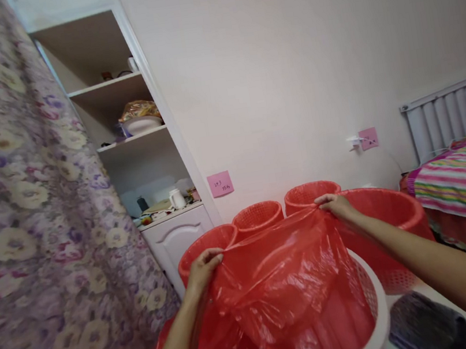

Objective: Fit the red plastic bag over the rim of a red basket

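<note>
Behind the white basket [379, 316] I count four red baskets: one [203, 249] at left, two small ones [259, 215] [308, 193] farther back, one big [390, 215] at right. One red plastic bag [284, 283] covers the white basket. Two pink notes [220, 184] [368, 138] are on the wall behind.

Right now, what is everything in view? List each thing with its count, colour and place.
thin red plastic bag: one, red, stretched over the near basket
white-rimmed round basket: one, white rim, bottom centre
red perforated plastic baskets: four, red, behind the bag by the wall
pink paper notes: two, pink, on the wall
white shelf cabinet: one, white, left of centre
floral curtain: one, purple and cream, left
striped bedcover: one, multicoloured, right
left hand: gripping the bag's left edge
right hand: gripping the bag's right edge
</note>
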A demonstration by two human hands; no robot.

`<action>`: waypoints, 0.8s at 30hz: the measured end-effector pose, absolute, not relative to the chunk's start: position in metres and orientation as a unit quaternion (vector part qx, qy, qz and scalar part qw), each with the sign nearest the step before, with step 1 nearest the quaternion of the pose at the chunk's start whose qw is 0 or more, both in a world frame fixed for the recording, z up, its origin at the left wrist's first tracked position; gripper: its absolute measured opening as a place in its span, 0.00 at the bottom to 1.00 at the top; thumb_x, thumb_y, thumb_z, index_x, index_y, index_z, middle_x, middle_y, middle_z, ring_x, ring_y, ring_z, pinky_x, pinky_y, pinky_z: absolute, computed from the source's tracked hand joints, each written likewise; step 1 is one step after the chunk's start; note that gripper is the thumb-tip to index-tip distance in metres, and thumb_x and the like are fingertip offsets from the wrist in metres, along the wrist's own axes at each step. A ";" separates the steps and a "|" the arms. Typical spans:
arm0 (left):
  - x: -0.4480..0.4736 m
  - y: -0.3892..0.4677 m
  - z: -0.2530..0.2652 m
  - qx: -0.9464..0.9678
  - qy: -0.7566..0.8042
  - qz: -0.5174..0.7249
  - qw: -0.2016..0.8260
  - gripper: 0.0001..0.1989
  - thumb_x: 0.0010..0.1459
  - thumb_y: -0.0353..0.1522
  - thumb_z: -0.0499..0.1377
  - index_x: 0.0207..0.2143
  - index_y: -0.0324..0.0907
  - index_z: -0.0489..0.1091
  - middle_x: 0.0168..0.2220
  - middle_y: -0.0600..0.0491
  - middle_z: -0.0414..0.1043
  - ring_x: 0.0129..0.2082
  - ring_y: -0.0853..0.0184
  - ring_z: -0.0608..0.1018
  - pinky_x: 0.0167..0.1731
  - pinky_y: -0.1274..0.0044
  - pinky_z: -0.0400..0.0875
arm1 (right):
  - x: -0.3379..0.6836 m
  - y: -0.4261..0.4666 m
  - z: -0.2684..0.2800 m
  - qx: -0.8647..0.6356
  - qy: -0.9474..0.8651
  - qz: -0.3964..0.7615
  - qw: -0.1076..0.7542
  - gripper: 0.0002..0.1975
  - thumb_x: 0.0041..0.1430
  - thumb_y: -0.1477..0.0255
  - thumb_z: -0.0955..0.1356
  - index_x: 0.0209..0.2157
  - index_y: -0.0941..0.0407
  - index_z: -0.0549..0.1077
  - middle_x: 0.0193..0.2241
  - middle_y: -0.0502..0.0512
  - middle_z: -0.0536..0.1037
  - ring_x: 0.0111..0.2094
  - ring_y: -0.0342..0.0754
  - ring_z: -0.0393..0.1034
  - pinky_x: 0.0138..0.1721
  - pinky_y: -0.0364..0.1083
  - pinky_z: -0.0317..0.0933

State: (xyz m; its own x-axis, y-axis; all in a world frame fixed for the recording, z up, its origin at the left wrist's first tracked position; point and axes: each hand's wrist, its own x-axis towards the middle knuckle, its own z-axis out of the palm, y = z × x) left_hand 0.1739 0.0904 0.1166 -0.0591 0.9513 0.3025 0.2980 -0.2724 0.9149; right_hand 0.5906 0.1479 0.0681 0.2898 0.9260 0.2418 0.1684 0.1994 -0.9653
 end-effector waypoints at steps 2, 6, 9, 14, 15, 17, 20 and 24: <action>0.170 0.079 0.125 0.609 0.513 0.510 0.326 0.19 0.39 0.41 0.67 0.32 0.41 0.69 0.23 0.61 0.68 0.20 0.74 0.66 0.23 0.79 0.58 | 0.597 0.137 0.072 -0.532 -0.490 0.333 0.605 0.06 0.57 0.73 0.67 0.38 0.58 0.71 0.22 0.42 0.70 0.18 0.37 0.58 0.20 0.40 0.54; 0.160 0.050 0.138 0.623 0.523 0.475 0.335 0.21 0.37 0.41 0.70 0.34 0.41 0.71 0.25 0.61 0.68 0.22 0.73 0.69 0.25 0.80 0.60 | 0.616 0.106 0.085 -0.499 -0.505 0.352 0.610 0.09 0.52 0.82 0.67 0.37 0.59 0.72 0.27 0.45 0.73 0.22 0.37 0.62 0.22 0.39 0.56; 0.157 0.027 0.138 0.635 0.533 0.427 0.362 0.24 0.39 0.42 0.70 0.39 0.41 0.73 0.29 0.57 0.74 0.32 0.64 0.76 0.32 0.76 0.68 | 0.626 0.079 0.092 -0.489 -0.519 0.367 0.597 0.12 0.49 0.80 0.70 0.38 0.58 0.72 0.29 0.47 0.73 0.26 0.38 0.66 0.24 0.39 0.59; 0.167 0.004 0.129 0.623 0.529 0.419 0.395 0.21 0.42 0.43 0.68 0.37 0.43 0.73 0.30 0.55 0.76 0.32 0.62 0.78 0.31 0.74 0.71 | 0.619 0.051 0.084 -0.478 -0.511 0.433 0.569 0.08 0.49 0.75 0.71 0.34 0.58 0.72 0.21 0.45 0.71 0.21 0.39 0.66 0.21 0.40 0.62; 0.170 0.001 0.128 0.613 0.525 0.435 0.399 0.22 0.41 0.43 0.69 0.37 0.42 0.72 0.27 0.56 0.75 0.29 0.63 0.77 0.29 0.74 0.70 | 0.616 0.050 0.081 -0.469 -0.506 0.442 0.573 0.06 0.49 0.77 0.71 0.32 0.58 0.72 0.19 0.44 0.71 0.19 0.38 0.65 0.21 0.40 0.61; 0.174 -0.001 0.131 0.588 0.516 0.476 0.402 0.22 0.39 0.41 0.70 0.36 0.42 0.71 0.23 0.58 0.71 0.23 0.66 0.75 0.23 0.77 0.68 | 0.614 0.051 0.080 -0.444 -0.494 0.455 0.593 0.05 0.50 0.80 0.69 0.31 0.59 0.71 0.18 0.42 0.69 0.17 0.36 0.62 0.19 0.38 0.58; 0.175 -0.002 0.138 0.559 0.508 0.526 0.392 0.22 0.37 0.40 0.71 0.34 0.42 0.70 0.20 0.61 0.68 0.15 0.73 0.68 0.16 0.82 0.59 | 0.622 0.056 0.087 -0.404 -0.467 0.468 0.633 0.05 0.54 0.80 0.67 0.34 0.59 0.71 0.22 0.42 0.70 0.20 0.36 0.62 0.20 0.37 0.59; 0.165 -0.004 0.146 0.544 0.498 0.566 0.368 0.23 0.35 0.40 0.71 0.34 0.42 0.69 0.19 0.64 0.65 0.12 0.82 0.58 0.14 0.86 0.49 | 0.644 0.059 0.098 -0.386 -0.437 0.463 0.667 0.08 0.55 0.81 0.66 0.37 0.58 0.70 0.28 0.46 0.72 0.24 0.37 0.65 0.23 0.38 0.62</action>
State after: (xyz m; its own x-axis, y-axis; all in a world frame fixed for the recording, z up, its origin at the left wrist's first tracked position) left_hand 0.1646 -0.0043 0.1459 -0.1379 0.9585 0.2495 0.1246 -0.2331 0.9644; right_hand 0.6438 0.0592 0.0985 0.1891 0.9557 0.2257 -0.2800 0.2727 -0.9204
